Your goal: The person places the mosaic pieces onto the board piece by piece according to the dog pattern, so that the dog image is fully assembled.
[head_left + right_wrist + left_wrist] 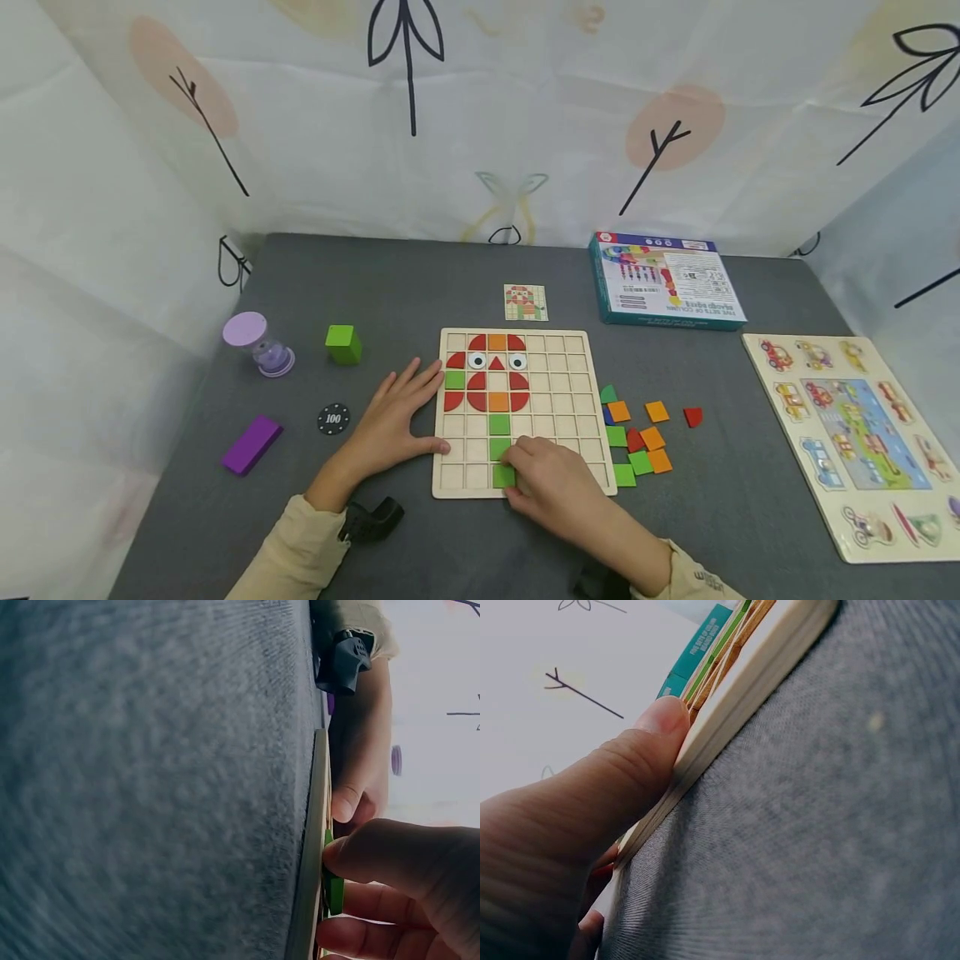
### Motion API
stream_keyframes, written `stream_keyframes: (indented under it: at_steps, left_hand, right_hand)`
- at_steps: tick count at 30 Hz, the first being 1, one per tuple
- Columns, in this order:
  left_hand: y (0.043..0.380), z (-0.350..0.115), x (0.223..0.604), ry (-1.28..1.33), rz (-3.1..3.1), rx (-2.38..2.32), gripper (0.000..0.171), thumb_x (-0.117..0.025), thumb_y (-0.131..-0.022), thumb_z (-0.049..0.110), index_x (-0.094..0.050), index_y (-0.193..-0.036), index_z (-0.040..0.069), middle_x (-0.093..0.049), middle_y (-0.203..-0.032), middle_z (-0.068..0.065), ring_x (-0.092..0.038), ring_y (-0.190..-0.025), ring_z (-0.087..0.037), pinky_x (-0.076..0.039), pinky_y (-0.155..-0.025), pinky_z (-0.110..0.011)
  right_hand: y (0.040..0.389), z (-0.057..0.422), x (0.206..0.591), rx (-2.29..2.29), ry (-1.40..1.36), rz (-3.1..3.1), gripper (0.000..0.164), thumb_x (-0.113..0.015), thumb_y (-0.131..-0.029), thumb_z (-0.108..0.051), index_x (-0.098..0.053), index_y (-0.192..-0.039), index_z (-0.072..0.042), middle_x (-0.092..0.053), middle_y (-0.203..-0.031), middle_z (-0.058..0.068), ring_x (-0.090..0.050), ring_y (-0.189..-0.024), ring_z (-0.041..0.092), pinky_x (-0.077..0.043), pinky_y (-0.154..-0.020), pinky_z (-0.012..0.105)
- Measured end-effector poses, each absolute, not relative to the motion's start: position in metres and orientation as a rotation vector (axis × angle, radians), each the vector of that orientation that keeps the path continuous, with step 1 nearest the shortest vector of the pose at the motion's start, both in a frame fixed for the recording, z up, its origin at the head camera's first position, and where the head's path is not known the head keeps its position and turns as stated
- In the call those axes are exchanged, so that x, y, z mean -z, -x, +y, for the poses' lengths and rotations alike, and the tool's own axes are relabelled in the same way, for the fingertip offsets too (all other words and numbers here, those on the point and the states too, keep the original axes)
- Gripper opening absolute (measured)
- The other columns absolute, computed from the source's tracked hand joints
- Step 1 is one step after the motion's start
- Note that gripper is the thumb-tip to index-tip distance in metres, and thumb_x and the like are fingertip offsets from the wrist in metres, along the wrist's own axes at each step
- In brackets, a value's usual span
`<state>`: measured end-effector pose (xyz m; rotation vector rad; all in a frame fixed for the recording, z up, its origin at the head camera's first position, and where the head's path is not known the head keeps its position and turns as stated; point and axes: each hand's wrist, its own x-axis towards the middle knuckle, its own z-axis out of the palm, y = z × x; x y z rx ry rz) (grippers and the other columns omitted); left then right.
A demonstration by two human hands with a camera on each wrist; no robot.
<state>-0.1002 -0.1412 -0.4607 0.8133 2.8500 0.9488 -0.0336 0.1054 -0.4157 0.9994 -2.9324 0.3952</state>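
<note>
A wooden grid board (566, 433) lies on the dark cloth, bearing red quarter-round pieces, two eye pieces, orange squares and a column of green squares. With thumb and fingers my right hand (558, 483) pinches a green square tile (334, 881) at the board's bottom row, where the tile stands slightly tilted in the right wrist view. My left hand (397, 417) rests at the board's left edge with fingers spread, its thumb (656, 739) on the rim. Above the board lies a small pattern card (526, 302).
Loose tiles (656, 412) in green, orange and red lie right of the board. Further right is a vehicle puzzle board (817, 521); behind stands a flat box (671, 283). On the left are a green block (343, 344), purple block (252, 446), black "100" disc (333, 419) and lilac sand timer (259, 342).
</note>
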Motion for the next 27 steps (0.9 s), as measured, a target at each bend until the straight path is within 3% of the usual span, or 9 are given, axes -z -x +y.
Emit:
stream_keyframes:
  at_steps: [17, 21, 27]
  left_hand:
    - [0.099, -0.141, 0.461, -0.829, 2.858, -0.977, 0.097, -0.072, -0.062, 0.054, -0.032, -0.139, 0.011, -0.027, -0.145, -0.005, -0.015, -0.134, -0.032, -0.008, -0.104, -0.054]
    - [0.100, -0.141, 0.460, -0.830, 2.855, -0.972, 0.098, -0.072, -0.062, 0.054, -0.032, -0.139, 0.011, -0.027, -0.145, -0.005, -0.014, -0.135, -0.031, -0.008, -0.104, -0.054]
    - [0.101, -0.141, 0.458, -0.802, 2.835, -0.945, 0.097, -0.072, -0.063, 0.053, -0.029, -0.140, 0.013, -0.024, -0.146, -0.002, -0.011, -0.136, -0.028, -0.006, -0.105, -0.052]
  right_hand:
    - [0.037, 0.111, 0.412, -0.402, -0.972, -2.943, 0.027, -0.071, -0.074, -0.031, -0.063, -0.096, -0.020, -0.054, -0.081, -0.010, -0.048, -0.070, 0.004, -0.045, -0.061, 0.022]
    - [0.051, 0.138, 0.404, -0.398, -0.764, -2.953, 0.028, -0.073, -0.072, -0.025, -0.064, -0.097, -0.018, -0.059, -0.085, -0.007, -0.052, -0.072, 0.006, -0.046, -0.059, 0.022]
    - [0.076, 0.202, 0.404, -0.377, -0.549, -2.976, 0.030, -0.075, -0.070, -0.010, -0.065, -0.098, -0.009, -0.060, -0.095, 0.003, -0.057, -0.081, 0.017, -0.048, -0.063, 0.033]
